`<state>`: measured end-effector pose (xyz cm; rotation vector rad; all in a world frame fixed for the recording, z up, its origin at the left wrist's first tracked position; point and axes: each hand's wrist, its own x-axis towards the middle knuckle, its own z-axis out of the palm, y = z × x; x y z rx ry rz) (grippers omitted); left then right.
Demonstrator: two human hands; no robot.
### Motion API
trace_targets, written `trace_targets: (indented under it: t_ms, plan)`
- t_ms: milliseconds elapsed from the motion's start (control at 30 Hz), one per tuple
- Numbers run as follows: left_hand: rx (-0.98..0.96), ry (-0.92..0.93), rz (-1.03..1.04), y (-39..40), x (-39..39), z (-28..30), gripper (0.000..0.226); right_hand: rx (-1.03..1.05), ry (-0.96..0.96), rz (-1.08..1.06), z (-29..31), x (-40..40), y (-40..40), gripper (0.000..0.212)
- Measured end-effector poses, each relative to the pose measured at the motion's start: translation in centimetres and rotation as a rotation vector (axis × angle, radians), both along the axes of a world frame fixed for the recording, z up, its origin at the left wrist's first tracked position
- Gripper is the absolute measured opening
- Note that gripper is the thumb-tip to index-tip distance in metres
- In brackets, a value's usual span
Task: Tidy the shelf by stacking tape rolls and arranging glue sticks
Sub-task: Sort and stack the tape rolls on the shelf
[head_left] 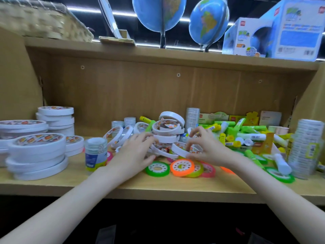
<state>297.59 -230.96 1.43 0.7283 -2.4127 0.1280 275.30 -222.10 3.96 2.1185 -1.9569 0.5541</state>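
Note:
A loose heap of white tape rolls (167,131) lies mid-shelf. My left hand (136,152) reaches into its left side, fingers curled against the low rolls; whether it grips one is unclear. My right hand (207,147) pinches a white tape roll (179,150) at the heap's lower right. Neat stacks of larger white tape rolls (37,155) stand at the left. Green, yellow and white glue sticks (249,134) are jumbled at the right. Small coloured tape rolls (182,167) lie flat in front of the heap.
A wrapped tube of clear tape (95,154) stands left of my left hand, another tall clear stack (306,148) at the far right. Small boxes (269,118) line the back wall. The wooden shelf's front edge (158,191) runs below. Globes (158,13) stand on the shelf above.

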Motion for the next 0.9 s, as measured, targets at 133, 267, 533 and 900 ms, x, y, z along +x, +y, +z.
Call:
trace_targets:
  t_ms: [133,267,533,900]
  plan:
    - [0.009,-0.129,0.014,-0.2,-1.4,1.5,0.063,0.023,-0.228,-0.062,-0.2,-0.1,0.1,0.043]
    - [0.106,-0.150,-0.022,-0.5,-1.9,2.7,0.062,0.032,-0.406,0.007,0.1,-0.4,0.2,0.044]
    - [0.151,-0.077,-0.067,-0.9,-1.5,2.2,0.061,0.131,-0.388,0.145,0.4,-0.4,0.2,0.060]
    - [0.234,0.032,-0.108,-1.1,-1.3,2.2,0.040,0.027,-0.699,0.170,4.5,-1.5,1.0,0.037]
